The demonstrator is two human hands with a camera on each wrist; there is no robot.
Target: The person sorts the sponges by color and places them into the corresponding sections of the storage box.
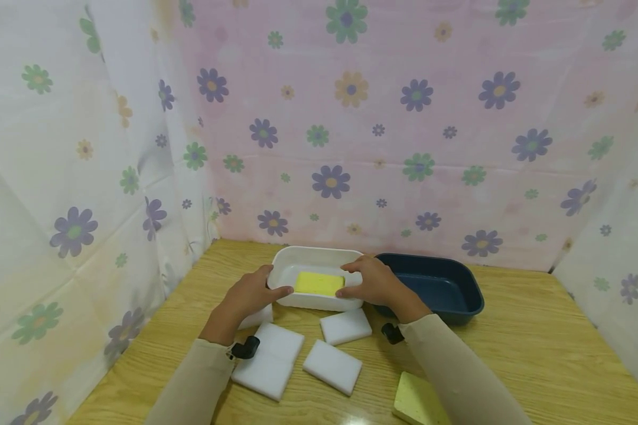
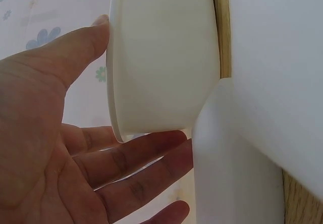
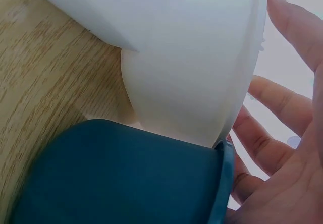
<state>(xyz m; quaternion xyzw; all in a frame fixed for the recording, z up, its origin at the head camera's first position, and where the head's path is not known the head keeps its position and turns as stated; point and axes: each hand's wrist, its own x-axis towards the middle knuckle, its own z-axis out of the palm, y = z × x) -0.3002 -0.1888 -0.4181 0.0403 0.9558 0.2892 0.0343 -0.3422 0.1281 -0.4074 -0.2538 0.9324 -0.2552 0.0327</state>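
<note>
A white basin [image 1: 319,302] stands on the table at the back with a yellow sponge [image 1: 321,283] inside it. My left hand [image 1: 250,293] grips the basin's left end. In the left wrist view the thumb lies at the rim of the white basin [image 2: 161,57] and the fingers reach along its end wall. My right hand [image 1: 374,283] is over the basin's right end, fingers spread and holding nothing, thumb near the front rim. From the right wrist view, its fingers [image 3: 272,100] show beyond the rim of the white basin [image 3: 186,77].
A dark blue basin [image 1: 470,298] sits right beside the white one. In front lie several white sponges [image 1: 332,366], some side by side under the left wrist. Another yellow sponge [image 1: 417,398] is partly hidden by the right sleeve. Flowered cloth [image 1: 383,147] hangs behind the wooden table [image 1: 542,354].
</note>
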